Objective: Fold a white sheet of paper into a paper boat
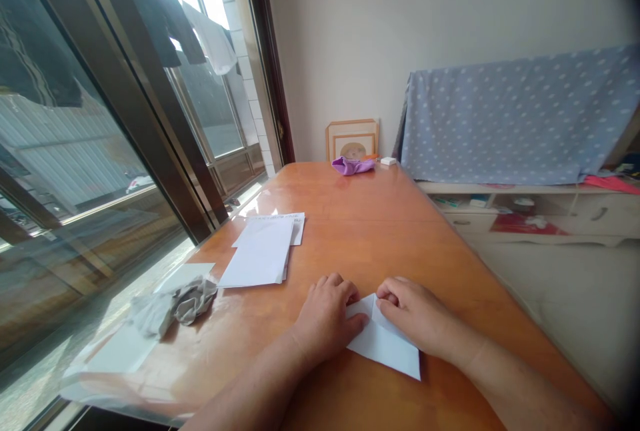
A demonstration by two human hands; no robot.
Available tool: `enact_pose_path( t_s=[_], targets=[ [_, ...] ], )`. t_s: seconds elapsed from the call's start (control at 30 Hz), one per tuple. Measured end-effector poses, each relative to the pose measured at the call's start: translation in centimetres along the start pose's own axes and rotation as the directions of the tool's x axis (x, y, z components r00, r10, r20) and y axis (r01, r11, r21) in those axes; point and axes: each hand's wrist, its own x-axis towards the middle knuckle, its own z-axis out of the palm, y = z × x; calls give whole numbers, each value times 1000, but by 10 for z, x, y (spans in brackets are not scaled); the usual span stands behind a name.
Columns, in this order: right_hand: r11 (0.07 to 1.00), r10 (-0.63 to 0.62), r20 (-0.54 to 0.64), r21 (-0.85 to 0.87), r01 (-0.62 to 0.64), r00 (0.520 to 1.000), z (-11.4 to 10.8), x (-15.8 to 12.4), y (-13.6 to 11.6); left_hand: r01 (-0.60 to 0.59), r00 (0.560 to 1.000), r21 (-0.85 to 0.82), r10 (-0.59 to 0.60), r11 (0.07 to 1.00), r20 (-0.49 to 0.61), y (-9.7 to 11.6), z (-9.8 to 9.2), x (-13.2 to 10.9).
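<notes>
A folded white sheet of paper (387,346) lies on the wooden table (350,218) near its front edge. My left hand (327,318) rests on the sheet's left part, fingers curled and pressed down on it. My right hand (417,318) lies on the sheet's right part, its fingertips pinched together on a fold near the top corner. The two hands nearly touch over the paper's upper tip.
A stack of white sheets (263,251) lies left of centre. Crumpled paper (175,304) sits by the window edge beside a flat sheet (123,348). A purple cloth (353,165) and a framed picture (353,140) stand at the far end. A covered cabinet (515,124) is at right.
</notes>
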Motion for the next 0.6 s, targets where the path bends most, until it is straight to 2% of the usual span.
enact_pose_path(
  t_s=[0.17,0.3,0.43,0.6],
  targets=[
    [996,16,16,89,-18,1000,0,1,2,12,999,-47,-10,999,41,1,-2,1],
    [999,32,15,20,-32,999,-1,-1,1,7,1000,-40,-6,999,28,3,-2,-1],
    [995,12,21,-104,-9,1000,-3,-4,-3,-99,995,-49,99,994,2,6,-2,-4],
    [993,6,49,-121,0,999,-5,-2,-4,-233,969,-93,239,968,58,7,0,-5]
  ],
)
